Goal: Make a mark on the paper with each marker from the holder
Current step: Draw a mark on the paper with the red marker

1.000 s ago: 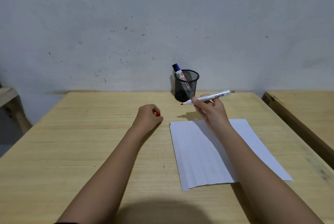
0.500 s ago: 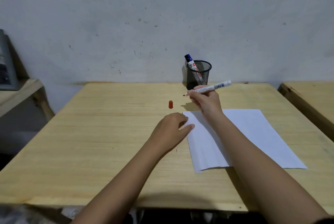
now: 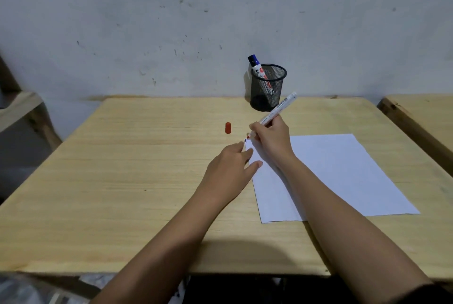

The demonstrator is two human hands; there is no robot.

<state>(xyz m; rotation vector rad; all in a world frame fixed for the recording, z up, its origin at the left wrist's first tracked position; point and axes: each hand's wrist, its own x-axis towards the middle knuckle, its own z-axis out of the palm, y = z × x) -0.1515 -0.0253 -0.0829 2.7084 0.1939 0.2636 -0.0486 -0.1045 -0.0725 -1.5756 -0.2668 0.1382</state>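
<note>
Left hand [image 3: 231, 165] flat, empty, pins paper [image 3: 335, 173] corner so right hand [image 3: 270, 141], grasping uncapped red marker [image 3: 275, 113], marks steadily

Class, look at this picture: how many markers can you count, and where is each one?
2. One marker, uncapped, is in the right hand, its tip at the paper's far left corner. One blue-capped marker stands in the mesh holder. The mesh may hide others.
</note>
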